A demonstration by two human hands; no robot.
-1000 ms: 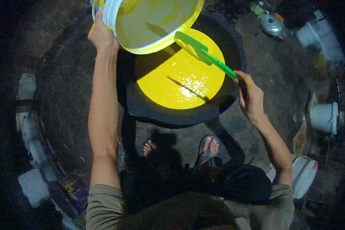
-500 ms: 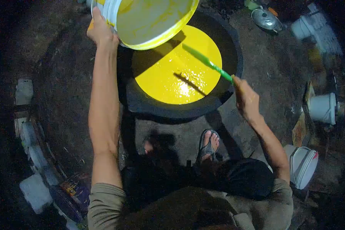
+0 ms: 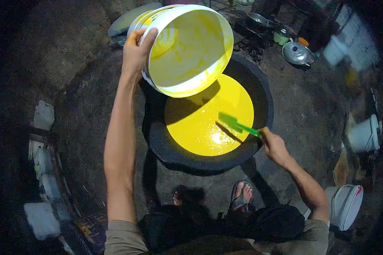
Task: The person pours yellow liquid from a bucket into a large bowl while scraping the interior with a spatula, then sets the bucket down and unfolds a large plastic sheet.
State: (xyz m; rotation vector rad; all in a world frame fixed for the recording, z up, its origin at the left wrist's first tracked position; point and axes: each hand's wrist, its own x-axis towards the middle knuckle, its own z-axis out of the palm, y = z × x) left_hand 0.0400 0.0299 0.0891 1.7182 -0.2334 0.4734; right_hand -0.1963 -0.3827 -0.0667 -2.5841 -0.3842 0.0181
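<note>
One wide, round black pan (image 3: 155,142) fills the middle of the dirt floor and holds a glossy pool of bright yellow liquid (image 3: 200,131). Over its far left rim hangs a white plastic bucket (image 3: 187,51), tipped so that its mouth faces the camera. Its inside is smeared yellow and its base is hidden.

The left arm stretches straight out, and the left hand (image 3: 136,53) grips the bucket's left rim with fingers hooked over the edge. The right arm bends toward the pan's right rim, where the right hand (image 3: 273,144) is closed round the handle of a green plastic spatula (image 3: 236,124). Its blade sits low over the liquid; whether it touches is unclear.

At the near right stands a smaller white lidded tub (image 3: 344,206), partly cut off by the elbow. A sandalled foot (image 3: 241,195) shows near the pan, and a round metal lid (image 3: 297,53) lies far right, blurred.
</note>
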